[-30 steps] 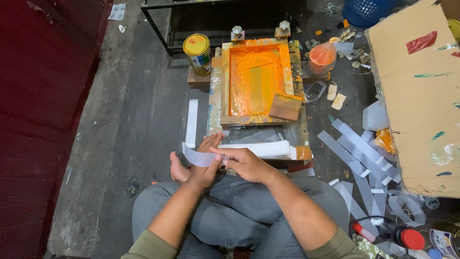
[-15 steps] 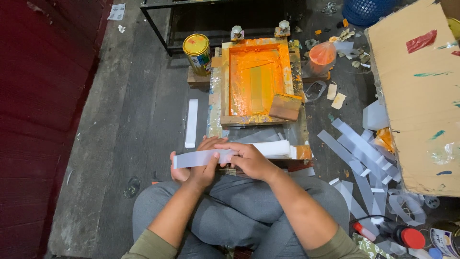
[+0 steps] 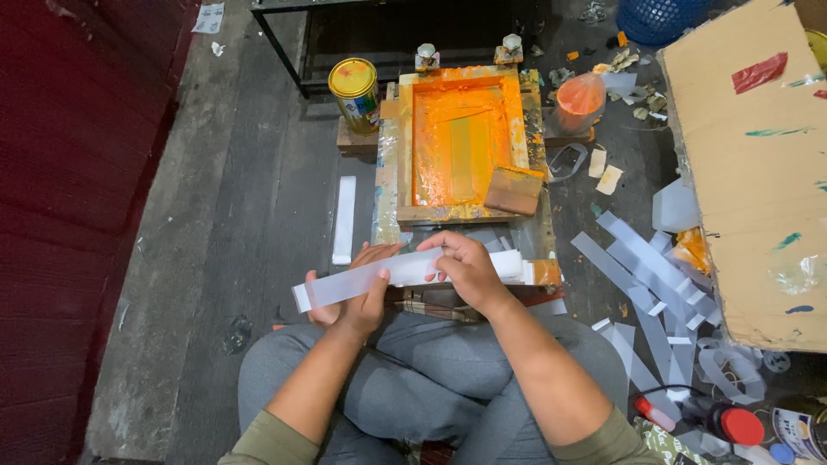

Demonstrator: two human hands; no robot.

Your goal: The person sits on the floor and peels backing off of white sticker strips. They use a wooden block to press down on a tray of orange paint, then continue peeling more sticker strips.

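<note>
I sit on a dark grey plank floor [image 3: 250, 215], worn and dusty, with a dark red wall [image 3: 77, 172] running along my left side. Ahead of me stands a black metal frame [image 3: 284, 52] with deep shadow beneath it, and a blue basket [image 3: 659, 15] sits at the far right corner. To my right a large sheet of brown cardboard [image 3: 741, 172], smeared with paint, lies over the floor, and the light falls evenly from above.
</note>
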